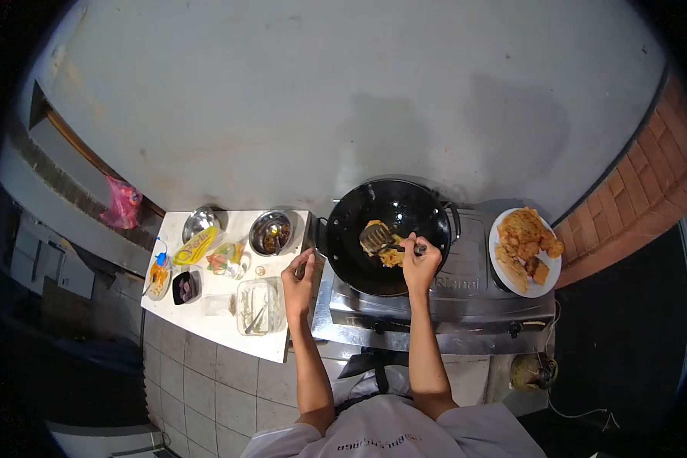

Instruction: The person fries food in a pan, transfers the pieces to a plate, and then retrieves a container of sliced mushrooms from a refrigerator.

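My right hand (pixel 420 264) is closed round the handle of a slotted spatula (pixel 377 240) over the black wok (pixel 354 269). The spatula's dark head lies against yellowish, fried-looking food (pixel 391 259) inside the wok, hiding part of it. Just left of the wok, near its left handle, is my left hand (pixel 298 284). Its fingers are curled round something small and dark that I cannot make out.
The wok stands on a steel gas stove (pixel 473 304). A white plate (pixel 504 278) of fried food sits on its right. The white table (pixel 206 319) at left holds a steel bowl (pixel 256 243), a glass container (pixel 242 317), a black bowl (pixel 184 300) and a yellow packet (pixel 197 247).
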Action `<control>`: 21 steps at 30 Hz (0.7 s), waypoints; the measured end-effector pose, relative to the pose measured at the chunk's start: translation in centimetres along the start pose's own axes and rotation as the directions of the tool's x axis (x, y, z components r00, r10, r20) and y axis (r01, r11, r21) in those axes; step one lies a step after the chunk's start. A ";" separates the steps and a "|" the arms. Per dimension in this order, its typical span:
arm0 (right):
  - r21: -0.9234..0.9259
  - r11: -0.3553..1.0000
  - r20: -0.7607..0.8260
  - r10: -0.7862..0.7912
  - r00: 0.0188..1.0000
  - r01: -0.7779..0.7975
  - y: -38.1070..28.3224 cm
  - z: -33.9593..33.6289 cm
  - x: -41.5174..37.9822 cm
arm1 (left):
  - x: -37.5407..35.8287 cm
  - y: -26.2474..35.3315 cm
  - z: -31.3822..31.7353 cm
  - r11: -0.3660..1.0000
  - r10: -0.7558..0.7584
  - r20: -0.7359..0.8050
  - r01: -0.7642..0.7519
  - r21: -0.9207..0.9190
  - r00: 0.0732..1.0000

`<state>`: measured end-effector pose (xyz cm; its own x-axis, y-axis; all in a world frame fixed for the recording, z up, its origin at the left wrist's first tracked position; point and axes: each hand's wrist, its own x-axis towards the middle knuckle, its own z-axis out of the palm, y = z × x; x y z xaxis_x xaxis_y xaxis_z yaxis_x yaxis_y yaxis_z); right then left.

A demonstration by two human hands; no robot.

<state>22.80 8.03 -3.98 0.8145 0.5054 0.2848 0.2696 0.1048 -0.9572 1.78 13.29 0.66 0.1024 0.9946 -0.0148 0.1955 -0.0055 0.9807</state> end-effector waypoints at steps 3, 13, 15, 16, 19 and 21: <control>-0.064 0.997 0.004 -0.048 0.999 0.049 0.7 0.1 0.5 | 0.1 -1.3 -0.5 0.992 0.106 -0.048 -0.102 0.081 0.993; -0.096 0.995 0.066 0.038 0.997 -0.032 0.8 -0.6 1.5 | -0.2 -2.0 -0.4 0.996 0.045 -0.099 -0.037 0.082 0.994; -0.101 0.995 0.060 0.023 0.998 -0.017 1.1 -0.5 1.6 | -0.2 -1.5 0.0 0.996 0.082 -0.094 -0.078 0.053 0.992; -0.100 0.995 0.061 0.008 0.998 -0.002 1.1 -0.4 1.7 | -0.1 -1.5 0.2 0.995 0.085 -0.092 -0.081 0.051 0.992; -0.095 0.995 0.048 0.000 0.999 0.005 0.6 -0.4 1.6 | -0.1 -1.4 0.5 0.995 0.090 -0.060 -0.088 0.038 0.994; -0.098 0.995 0.046 -0.032 0.998 0.037 0.9 -0.3 1.5 | -0.4 -0.7 0.8 0.999 0.040 -0.062 -0.038 0.028 0.997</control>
<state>24.42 8.59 -4.40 0.7812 0.5403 0.3128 0.3480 0.0392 -0.9367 2.35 12.84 -0.18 0.0491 0.9981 0.0366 0.2189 -0.0465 0.9746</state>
